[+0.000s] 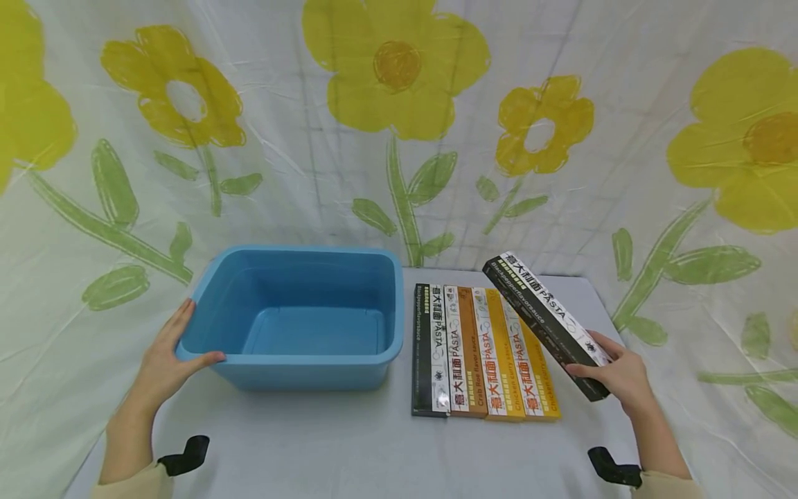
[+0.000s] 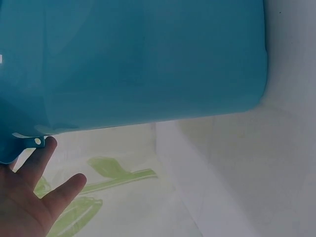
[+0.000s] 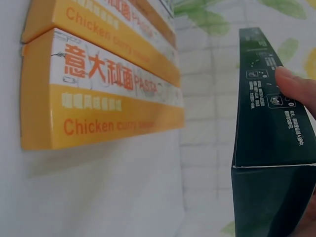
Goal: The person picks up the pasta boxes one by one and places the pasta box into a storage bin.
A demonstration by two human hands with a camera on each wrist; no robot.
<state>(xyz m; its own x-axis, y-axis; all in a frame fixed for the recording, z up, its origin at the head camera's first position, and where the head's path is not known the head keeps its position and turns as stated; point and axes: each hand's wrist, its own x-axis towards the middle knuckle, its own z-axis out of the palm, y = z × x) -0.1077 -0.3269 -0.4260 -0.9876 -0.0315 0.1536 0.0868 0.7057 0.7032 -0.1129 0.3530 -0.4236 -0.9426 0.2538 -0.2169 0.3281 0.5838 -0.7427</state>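
Note:
My right hand [image 1: 626, 378] grips a black-and-white pasta box [image 1: 548, 326] by its near end. The box is held tilted above the table, to the right of a row of flat pasta boxes, its label reading black pepper sauce. In the right wrist view its dark side [image 3: 269, 113] shows with a thumb on it. My left hand [image 1: 163, 360] rests against the left side of an empty blue plastic bin [image 1: 299, 374], thumb along the front rim. In the left wrist view the fingers [image 2: 42, 160] reach straight to the underside of the rim.
Side by side right of the bin lie a black pasta box [image 1: 422, 360], a brown one [image 1: 467, 360] and two yellow chicken curry ones [image 1: 501, 367]. A white cloth with yellow flowers [image 1: 399, 66] hangs behind the pale table [image 1: 349, 450].

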